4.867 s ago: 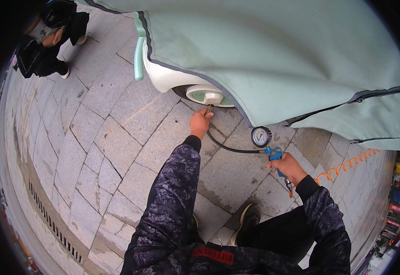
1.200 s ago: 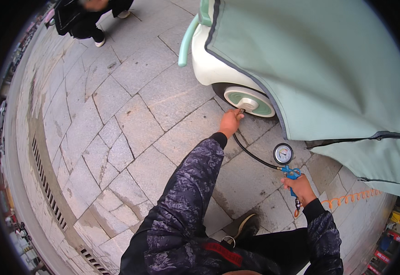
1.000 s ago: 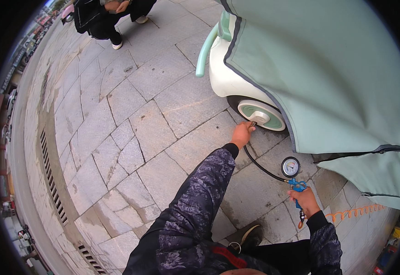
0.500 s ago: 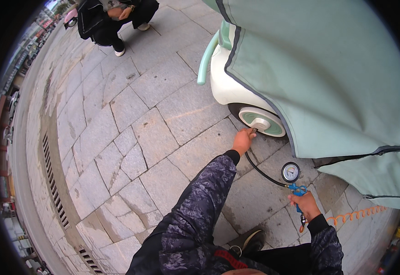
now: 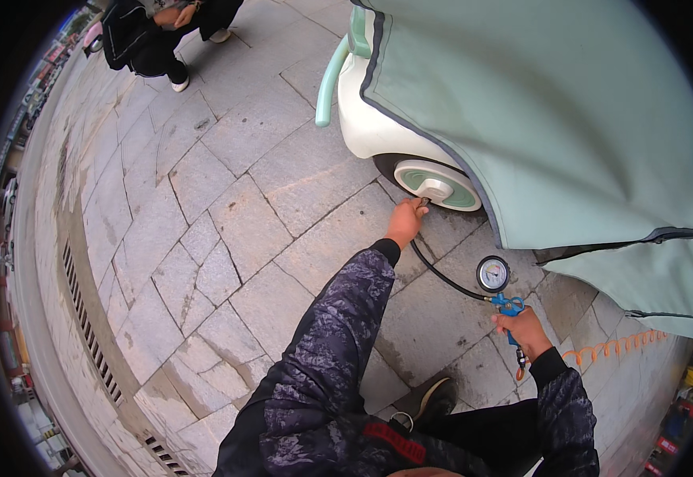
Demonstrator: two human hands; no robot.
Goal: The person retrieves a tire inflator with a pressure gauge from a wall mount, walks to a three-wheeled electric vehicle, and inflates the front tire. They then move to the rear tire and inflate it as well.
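Note:
My left hand point(image 5: 404, 222) is closed round the metal end of a black hose, the air chuck point(image 5: 423, 203), right at the lower rim of a wheel point(image 5: 439, 185) with a white and green hub. Whether the chuck sits on the valve cannot be made out. From there the black hose point(image 5: 447, 278) curves down to a blue tire inflator gun point(image 5: 508, 304) with a round dial gauge point(image 5: 493, 273). My right hand point(image 5: 526, 330) grips the gun's handle. An orange coiled air hose point(image 5: 613, 347) runs off to the right from below the handle.
The wheel belongs to a small white vehicle point(image 5: 362, 119) under a pale green cover point(image 5: 537, 119). A light green curved bar point(image 5: 331, 83) sticks out at its front. Another person point(image 5: 156, 36) crouches at the far left. A drain grate point(image 5: 88, 326) lines the paving on the left.
The view has shifted a little, so the wheel, gauge and crouching person sit higher and further left. Both hands keep their grips on the chuck and the inflator gun.

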